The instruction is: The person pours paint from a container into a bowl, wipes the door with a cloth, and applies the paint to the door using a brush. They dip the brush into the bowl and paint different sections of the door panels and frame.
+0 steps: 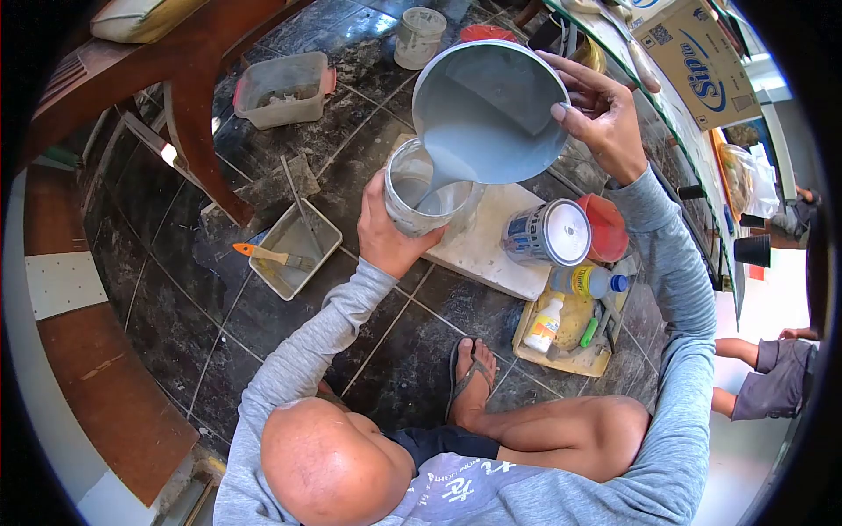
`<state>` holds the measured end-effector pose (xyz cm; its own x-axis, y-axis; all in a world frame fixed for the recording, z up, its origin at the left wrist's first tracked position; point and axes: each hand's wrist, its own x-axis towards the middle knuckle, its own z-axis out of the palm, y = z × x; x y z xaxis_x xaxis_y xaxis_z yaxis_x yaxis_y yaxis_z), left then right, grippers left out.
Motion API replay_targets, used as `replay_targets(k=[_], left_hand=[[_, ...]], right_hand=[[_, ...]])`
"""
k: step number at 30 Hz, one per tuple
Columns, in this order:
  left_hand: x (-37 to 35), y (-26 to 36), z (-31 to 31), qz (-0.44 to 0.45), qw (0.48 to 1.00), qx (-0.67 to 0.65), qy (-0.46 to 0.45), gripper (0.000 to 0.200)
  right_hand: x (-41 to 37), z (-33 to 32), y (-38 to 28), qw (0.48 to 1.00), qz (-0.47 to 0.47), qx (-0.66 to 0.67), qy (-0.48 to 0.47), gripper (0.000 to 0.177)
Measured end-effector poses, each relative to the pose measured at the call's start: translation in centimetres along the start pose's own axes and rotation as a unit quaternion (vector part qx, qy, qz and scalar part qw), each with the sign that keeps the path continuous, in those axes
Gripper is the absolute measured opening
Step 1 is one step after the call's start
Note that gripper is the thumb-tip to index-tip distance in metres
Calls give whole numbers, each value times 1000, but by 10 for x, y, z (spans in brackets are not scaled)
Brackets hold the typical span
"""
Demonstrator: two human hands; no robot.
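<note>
My right hand grips the rim of a large bucket, tilted so that grey liquid paint runs over its lip. The stream falls into a smaller, smeared plastic tub, which my left hand holds from below and the side. Some grey paint lies inside the tub. Just beneath stands a pale slab bearing a lidded paint can. To the left of my left hand, a shallow tray holds an orange-handled paintbrush and a thin stick.
A yellowish tray holds a white bottle, a yellow-labelled bottle and a green-handled tool. Wooden furniture stands left, near a clear container. A glass-edged table borders the right. Another person's legs show far right.
</note>
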<state>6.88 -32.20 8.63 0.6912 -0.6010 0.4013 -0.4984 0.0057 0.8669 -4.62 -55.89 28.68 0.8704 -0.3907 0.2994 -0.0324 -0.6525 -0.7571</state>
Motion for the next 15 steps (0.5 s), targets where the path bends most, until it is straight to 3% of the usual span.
replay_targets(k=[15], left_hand=[[0,-3,-1,0,1000,-3,3,106]], right_hand=[[3,3,5,1000,-5,-8,11,67]])
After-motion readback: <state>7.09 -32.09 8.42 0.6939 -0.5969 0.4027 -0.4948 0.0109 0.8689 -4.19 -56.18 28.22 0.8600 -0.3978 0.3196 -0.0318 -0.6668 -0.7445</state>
